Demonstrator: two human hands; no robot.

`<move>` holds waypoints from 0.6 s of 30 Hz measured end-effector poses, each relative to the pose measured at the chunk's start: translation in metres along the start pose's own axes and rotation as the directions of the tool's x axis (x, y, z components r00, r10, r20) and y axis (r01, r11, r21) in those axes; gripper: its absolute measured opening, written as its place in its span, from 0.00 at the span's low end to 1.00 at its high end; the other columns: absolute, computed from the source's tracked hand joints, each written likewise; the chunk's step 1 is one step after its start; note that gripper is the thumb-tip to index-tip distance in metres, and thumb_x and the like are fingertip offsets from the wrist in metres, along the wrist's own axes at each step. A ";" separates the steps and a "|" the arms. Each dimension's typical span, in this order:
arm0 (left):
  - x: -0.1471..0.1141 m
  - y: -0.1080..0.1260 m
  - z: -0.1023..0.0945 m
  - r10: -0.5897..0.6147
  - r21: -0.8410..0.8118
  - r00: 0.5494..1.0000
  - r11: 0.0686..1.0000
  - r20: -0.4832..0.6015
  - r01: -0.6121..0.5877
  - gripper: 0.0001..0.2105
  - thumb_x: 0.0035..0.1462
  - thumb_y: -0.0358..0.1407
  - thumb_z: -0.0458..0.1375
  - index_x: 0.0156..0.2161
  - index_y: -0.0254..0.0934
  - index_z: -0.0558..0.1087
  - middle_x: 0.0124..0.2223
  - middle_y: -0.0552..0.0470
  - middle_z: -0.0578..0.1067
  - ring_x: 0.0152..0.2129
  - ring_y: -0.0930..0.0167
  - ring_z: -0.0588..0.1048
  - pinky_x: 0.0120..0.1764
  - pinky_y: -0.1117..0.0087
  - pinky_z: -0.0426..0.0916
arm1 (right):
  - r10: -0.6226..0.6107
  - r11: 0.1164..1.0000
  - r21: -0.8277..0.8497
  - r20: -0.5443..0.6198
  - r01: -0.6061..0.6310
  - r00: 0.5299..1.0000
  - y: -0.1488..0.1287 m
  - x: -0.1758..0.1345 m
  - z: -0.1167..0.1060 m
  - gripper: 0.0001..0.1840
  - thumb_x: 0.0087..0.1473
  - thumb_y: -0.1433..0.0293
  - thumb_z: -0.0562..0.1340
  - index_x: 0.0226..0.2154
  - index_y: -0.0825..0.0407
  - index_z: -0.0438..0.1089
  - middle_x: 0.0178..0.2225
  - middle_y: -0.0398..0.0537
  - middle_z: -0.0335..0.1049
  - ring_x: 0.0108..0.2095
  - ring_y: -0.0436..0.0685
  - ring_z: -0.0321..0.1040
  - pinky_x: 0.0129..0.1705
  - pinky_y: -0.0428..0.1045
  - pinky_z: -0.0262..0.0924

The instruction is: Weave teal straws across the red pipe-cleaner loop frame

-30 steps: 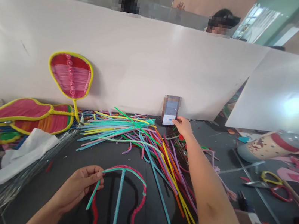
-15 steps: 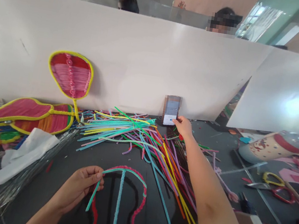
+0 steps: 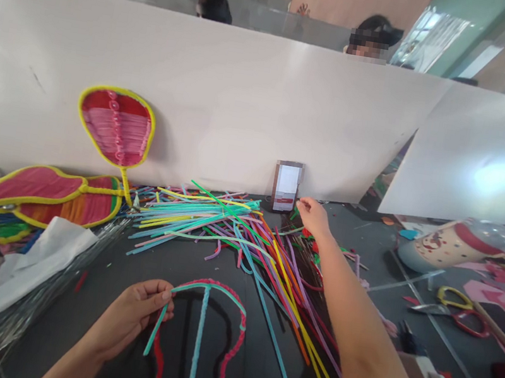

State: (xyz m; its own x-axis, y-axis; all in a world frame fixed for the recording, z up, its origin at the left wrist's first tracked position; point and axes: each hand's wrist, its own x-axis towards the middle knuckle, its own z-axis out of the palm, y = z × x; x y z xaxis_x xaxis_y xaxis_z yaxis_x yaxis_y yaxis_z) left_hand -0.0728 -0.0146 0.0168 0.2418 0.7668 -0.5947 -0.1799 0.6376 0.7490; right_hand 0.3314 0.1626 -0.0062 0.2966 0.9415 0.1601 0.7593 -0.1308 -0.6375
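My left hand (image 3: 141, 312) pinches a bent frame (image 3: 198, 343) between thumb and fingers at its upper left corner. The frame is an arch of twisted red and pink stems with a pale blue twisted stem running down its middle; it is low in front of me, over the dark counter (image 3: 147, 265), and its lower ends run out of view. A teal stem (image 3: 154, 332) follows the curve of the arch, and its loose end hangs down past my left fingers.

My right hand (image 3: 308, 215) reaches forward, just beside a phone (image 3: 286, 188) that stands propped against a white board (image 3: 228, 102). The fingers are curled in with the thumb close to them; I cannot tell whether the tips meet or hold anything.

Between my arms, beyond the frame, a loose heap of coloured stems (image 3: 202, 219) spreads toward my right forearm. To the left, a yellow-edged paddle (image 3: 117, 132) stands upright before the board, and yellow-edged pink panels (image 3: 27, 185) lie overlapping beside its stalk. Nearer me are a crumpled white sheet (image 3: 47, 255) and a bundle of thin wires (image 3: 47, 303). On the right, a tumbler (image 3: 440, 245) lies on its side, with scissors (image 3: 452, 312) nearer me. Above the board show the tops of two people's heads (image 3: 215, 5).
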 end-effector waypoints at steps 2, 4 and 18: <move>0.000 0.000 0.000 0.004 0.003 1.000 1.000 0.001 -0.004 0.12 0.42 0.39 0.68 0.27 0.34 0.72 0.24 0.55 0.72 0.22 0.76 0.71 0.28 0.79 0.66 | -0.011 1.000 -0.001 -0.020 0.011 1.000 0.000 -0.003 -0.004 0.12 0.53 0.64 0.55 0.38 0.51 0.69 0.37 0.51 0.74 0.37 0.56 0.70 0.40 0.50 0.61; -0.001 0.001 0.001 0.012 0.006 1.000 1.000 0.005 -0.012 0.12 0.42 0.38 0.68 0.27 0.33 0.72 0.24 0.54 0.72 0.22 0.76 0.70 0.28 0.79 0.66 | -0.015 1.000 -0.009 -0.058 0.015 0.998 -0.001 -0.006 -0.008 0.11 0.51 0.64 0.56 0.36 0.51 0.68 0.35 0.50 0.73 0.35 0.57 0.69 0.39 0.50 0.60; -0.003 0.002 0.002 0.031 0.004 0.999 1.000 0.021 -0.031 0.11 0.42 0.38 0.68 0.26 0.33 0.73 0.24 0.55 0.71 0.23 0.77 0.69 0.30 0.79 0.67 | -0.064 0.997 -0.059 -0.211 0.053 0.975 -0.031 -0.036 -0.018 0.05 0.49 0.74 0.51 0.30 0.48 0.58 0.23 0.45 0.63 0.27 0.58 0.63 0.30 0.48 0.51</move>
State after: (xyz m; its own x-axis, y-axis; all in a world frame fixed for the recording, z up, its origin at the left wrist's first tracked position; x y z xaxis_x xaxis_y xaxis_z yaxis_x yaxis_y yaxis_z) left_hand -0.0719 -0.0155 0.0204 0.2564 0.7844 -0.5648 -0.1836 0.6132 0.7683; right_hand 0.3075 0.1275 0.0210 0.3629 0.8610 0.3563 0.8067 -0.0990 -0.5826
